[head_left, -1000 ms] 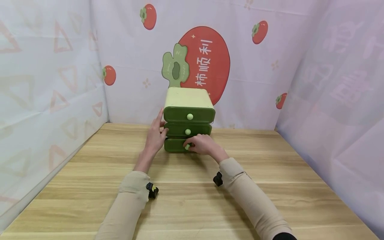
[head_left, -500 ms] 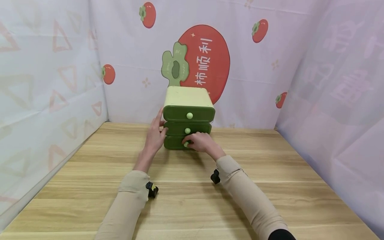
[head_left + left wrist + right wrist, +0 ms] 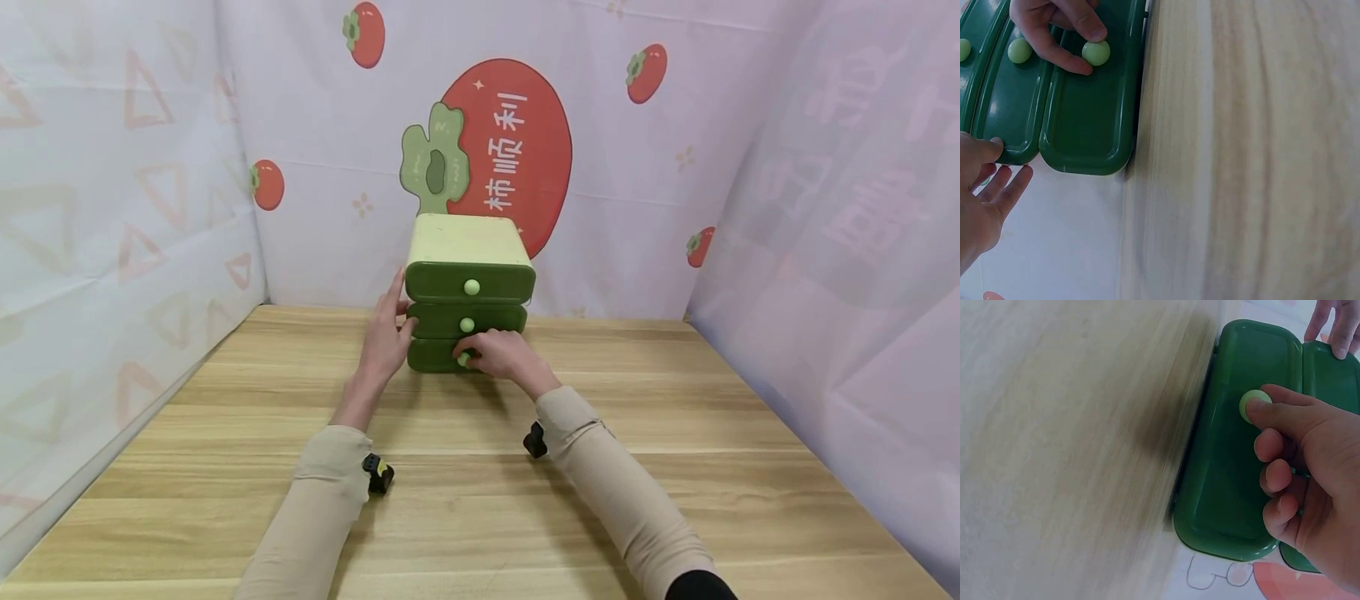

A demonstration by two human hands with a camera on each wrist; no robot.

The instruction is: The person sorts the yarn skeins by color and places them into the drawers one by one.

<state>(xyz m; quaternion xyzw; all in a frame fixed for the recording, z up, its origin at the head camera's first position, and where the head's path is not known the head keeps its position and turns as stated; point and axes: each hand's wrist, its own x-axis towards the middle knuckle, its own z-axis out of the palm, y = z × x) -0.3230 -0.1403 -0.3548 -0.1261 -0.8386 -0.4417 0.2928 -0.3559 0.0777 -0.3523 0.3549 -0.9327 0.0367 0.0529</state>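
- Right hand point(image 3: 504, 356) pinches the pale green round knob point(image 3: 464, 359) of the bottom dark green plastic drawer point(image 3: 433, 356), low on the small three-drawer cabinet point(image 3: 465, 242) standing on the wooden table point(image 3: 480, 500).
- Left hand point(image 3: 384, 333), fingers straight, rests against the cabinet's left side.

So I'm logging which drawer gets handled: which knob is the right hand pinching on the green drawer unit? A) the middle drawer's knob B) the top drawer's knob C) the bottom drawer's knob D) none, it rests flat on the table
C: the right hand pinches the bottom drawer's knob between thumb and forefinger, while the top knob and middle knob sit free above it.
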